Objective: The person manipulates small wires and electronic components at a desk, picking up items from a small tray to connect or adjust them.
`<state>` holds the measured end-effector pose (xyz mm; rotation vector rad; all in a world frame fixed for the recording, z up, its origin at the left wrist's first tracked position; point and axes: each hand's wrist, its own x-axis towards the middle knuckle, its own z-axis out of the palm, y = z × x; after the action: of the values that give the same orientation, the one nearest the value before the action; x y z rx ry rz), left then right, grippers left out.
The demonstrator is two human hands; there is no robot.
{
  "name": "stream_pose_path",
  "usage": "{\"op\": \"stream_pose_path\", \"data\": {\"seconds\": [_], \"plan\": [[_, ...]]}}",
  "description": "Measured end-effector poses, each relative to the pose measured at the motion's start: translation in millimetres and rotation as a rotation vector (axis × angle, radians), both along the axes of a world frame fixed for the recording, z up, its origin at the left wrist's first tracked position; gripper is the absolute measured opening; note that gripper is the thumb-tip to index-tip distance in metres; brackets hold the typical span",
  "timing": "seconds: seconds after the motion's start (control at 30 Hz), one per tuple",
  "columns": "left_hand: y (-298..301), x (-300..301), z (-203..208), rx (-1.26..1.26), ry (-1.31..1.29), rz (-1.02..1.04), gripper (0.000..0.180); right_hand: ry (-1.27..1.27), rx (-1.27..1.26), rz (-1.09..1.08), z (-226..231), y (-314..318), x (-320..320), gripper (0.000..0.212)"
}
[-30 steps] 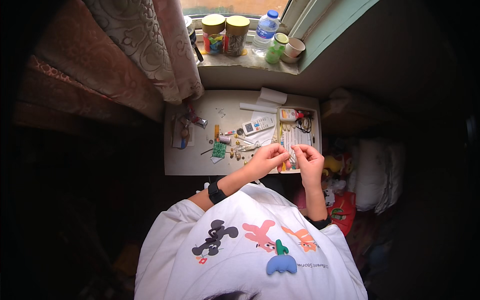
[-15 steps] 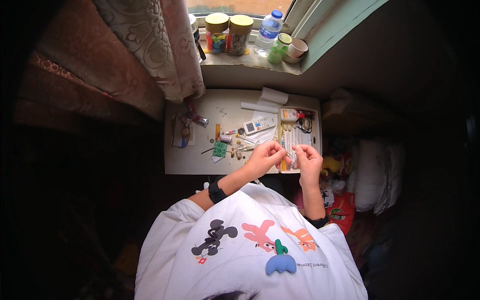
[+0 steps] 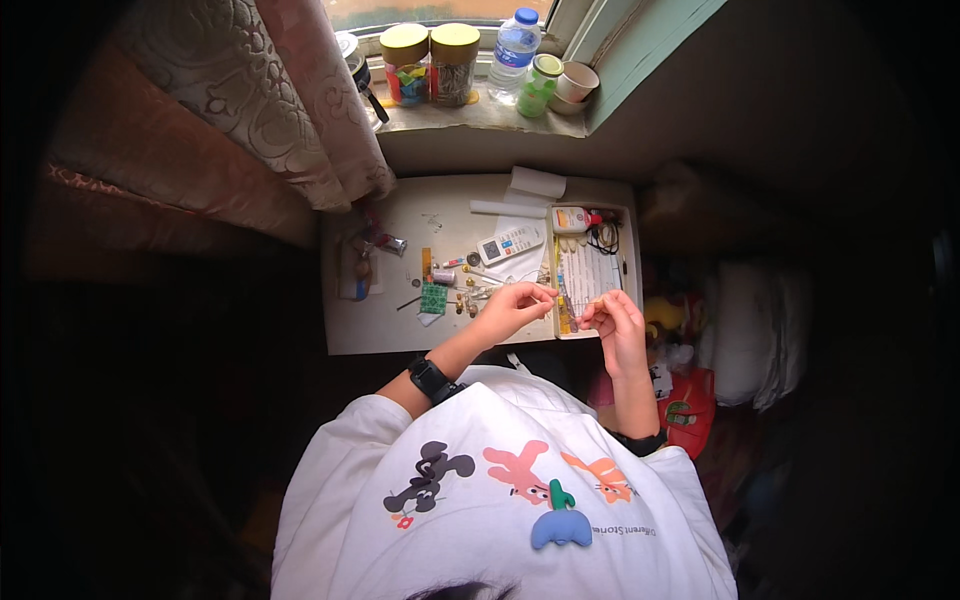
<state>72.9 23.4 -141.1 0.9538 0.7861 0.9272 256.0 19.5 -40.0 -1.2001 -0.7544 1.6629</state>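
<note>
Over the table's near right part, my left hand (image 3: 522, 304) is closed in a pinch, its fingertips pointing right. My right hand (image 3: 618, 322) faces it a short way off, thumb and fingertips pressed together too. What either pinch holds is too small to make out. Below and between the fingertips lies a shallow open box (image 3: 629, 262) with a white and red bottle (image 3: 575, 219), a black cord (image 3: 604, 237) and a paper sheet in it. Left of my left hand are a green square board (image 3: 433, 298), a thread spool (image 3: 444, 277) and several small metal bits.
A white remote control (image 3: 511, 245) and rolled paper (image 3: 538, 182) lie farther back on the white table (image 3: 375, 325). Jars (image 3: 405, 72), a water bottle (image 3: 515, 50) and cups (image 3: 577, 84) line the windowsill. A curtain (image 3: 300, 100) hangs at the left.
My hands have drawn apart, the left one moving left and the right one slightly down. The whole view has shifted a little.
</note>
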Motion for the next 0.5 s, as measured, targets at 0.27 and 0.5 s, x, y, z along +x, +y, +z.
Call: {"op": "stream_pose_path", "data": {"seconds": [0.27, 0.5], "plan": [[6, -27, -104, 0.216, 1.035, -0.237, 0.021, -0.313, 0.052, 0.050, -21, -20, 23, 0.021], [21, -11, -143, 0.588, 1.119, -0.209, 0.013, -0.304, -0.088, -0.077, -26, -46, 44, 0.020]]}}
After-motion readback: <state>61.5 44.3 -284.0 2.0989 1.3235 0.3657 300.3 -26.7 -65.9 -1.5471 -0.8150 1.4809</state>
